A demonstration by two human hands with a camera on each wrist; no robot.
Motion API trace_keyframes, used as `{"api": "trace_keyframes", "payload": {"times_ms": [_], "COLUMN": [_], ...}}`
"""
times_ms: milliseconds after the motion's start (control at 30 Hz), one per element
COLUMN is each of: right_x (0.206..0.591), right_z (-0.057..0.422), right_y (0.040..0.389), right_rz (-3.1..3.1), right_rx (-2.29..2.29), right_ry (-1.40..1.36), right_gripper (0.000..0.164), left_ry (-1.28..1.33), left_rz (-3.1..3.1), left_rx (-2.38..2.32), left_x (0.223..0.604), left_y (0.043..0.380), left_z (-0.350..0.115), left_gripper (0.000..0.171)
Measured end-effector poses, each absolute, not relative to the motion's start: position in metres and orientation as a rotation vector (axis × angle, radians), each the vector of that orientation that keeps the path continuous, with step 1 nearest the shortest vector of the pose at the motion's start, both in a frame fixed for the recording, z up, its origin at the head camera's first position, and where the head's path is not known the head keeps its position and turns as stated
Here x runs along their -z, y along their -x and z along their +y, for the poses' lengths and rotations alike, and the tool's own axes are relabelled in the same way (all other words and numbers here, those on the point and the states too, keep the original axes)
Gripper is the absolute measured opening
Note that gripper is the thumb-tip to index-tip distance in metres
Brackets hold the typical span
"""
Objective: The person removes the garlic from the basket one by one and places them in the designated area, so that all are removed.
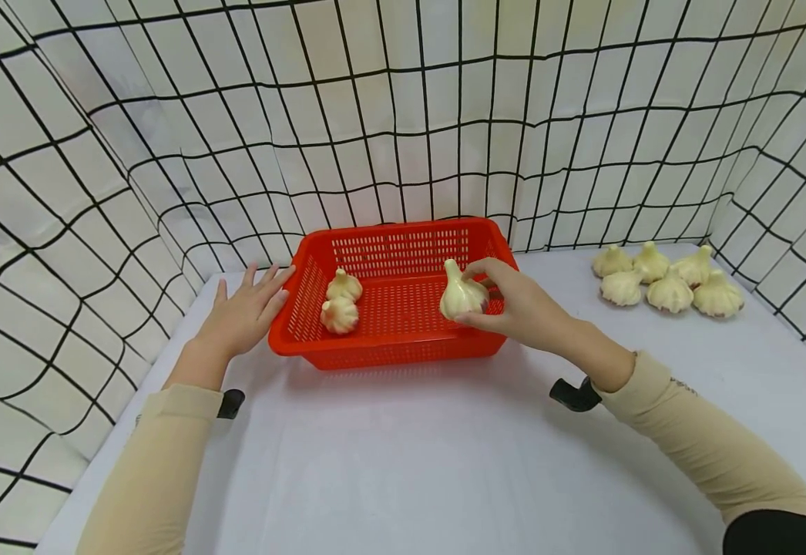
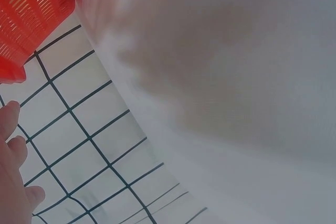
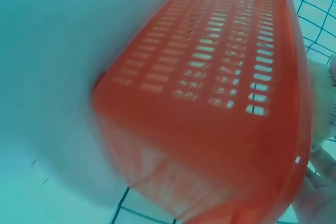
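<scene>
A garlic bulb (image 1: 461, 294) is pinched between the thumb and fingers of my right hand (image 1: 524, 302), over the right end of a red plastic basket (image 1: 403, 356). In the right wrist view part of that bulb (image 3: 321, 103) shows past the basket's rim. Two more garlic bulbs (image 1: 340, 302) lie inside the basket at its left. My left hand (image 1: 243, 312) has its fingers spread, with the fingertips at the basket's left rim. Only some fingers (image 2: 17, 150) of it appear in the left wrist view, below the basket's edge.
Several garlic bulbs (image 1: 669, 290) sit grouped at the right rear of the white table (image 1: 403, 462). Black wire mesh (image 1: 410, 123) with white sheeting behind it stands along the back and both sides. Each wrist carries a black device (image 1: 575, 395).
</scene>
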State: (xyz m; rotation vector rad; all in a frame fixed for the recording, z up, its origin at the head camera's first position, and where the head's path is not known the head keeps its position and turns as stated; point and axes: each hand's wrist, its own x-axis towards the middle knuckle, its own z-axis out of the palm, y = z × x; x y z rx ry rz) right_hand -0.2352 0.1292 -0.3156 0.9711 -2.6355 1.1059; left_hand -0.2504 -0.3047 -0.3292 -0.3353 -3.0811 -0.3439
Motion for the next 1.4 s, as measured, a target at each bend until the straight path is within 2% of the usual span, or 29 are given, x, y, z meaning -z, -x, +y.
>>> {"api": "trace_keyframes", "payload": {"times_ms": [233,900,1400], "right_x": [0.324,0.338,0.343], "right_z": [0.154,0.207,0.248], "right_y": [0.232,0.229,0.226], "right_rz": [-2.548,-2.268,-2.333], "right_rx": [-1.166,-1.122,-1.099], "right_ry": [-0.934,-1.072,-0.869], "right_gripper": [0.057,0.061,0.073], "left_ry": [0.335,0.343,0.334], "left_rz": [-3.082,-3.074,-3.094], "left_rx": [0.350,0.367,0.380], "left_x": [0.329,0.328,0.328], "left_y": [0.250,0.251,0.250], "left_z": [-0.304,-0.306,-0.305], "left_gripper": [0.065,0.066,0.066]}}
